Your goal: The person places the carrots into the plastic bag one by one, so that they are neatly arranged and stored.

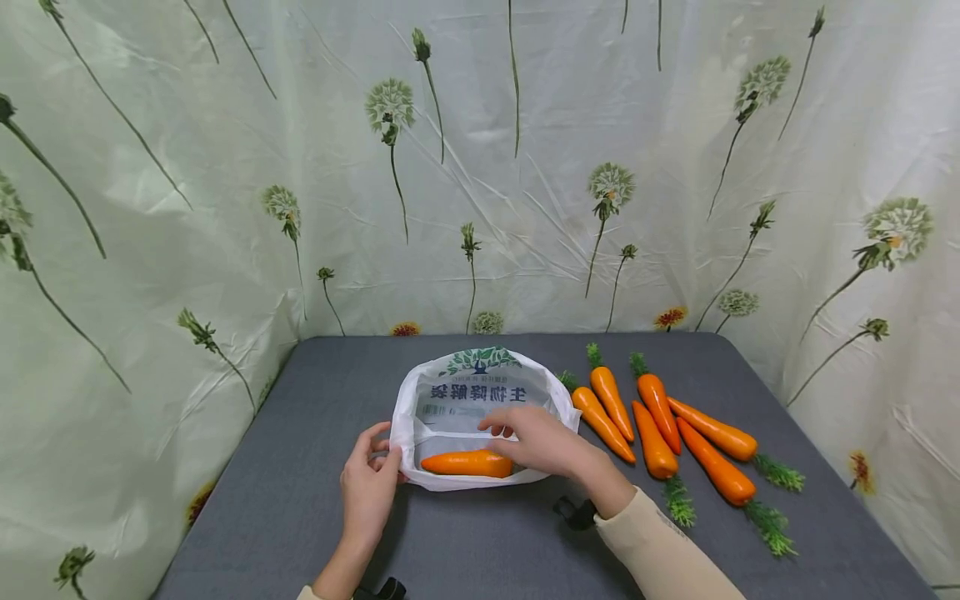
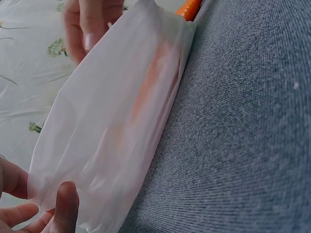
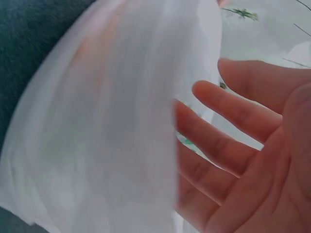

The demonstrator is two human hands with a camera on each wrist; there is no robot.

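A white plastic bag (image 1: pixel 403 425) with green tree print and dark lettering stands on the table, its mouth spread wide. One orange carrot (image 1: pixel 465 463) lies inside along the near wall and shows faintly through the plastic in both wrist views. At the bag's left rim, my left hand (image 1: pixel 369 487) pinches the plastic between thumb and fingers. My right hand (image 1: pixel 536 437) is over the right part of the mouth, above the carrot's thick end. In the right wrist view, that hand's fingers (image 3: pixel 218 145) are spread and loosely bent, holding nothing.
Several carrots with green tops, such as the rightmost carrot (image 1: pixel 716 429), lie to the bag's right on the grey table (image 1: pixel 330 392). A pale curtain (image 1: pixel 450 275) with dandelion print hangs behind the table and along its sides.
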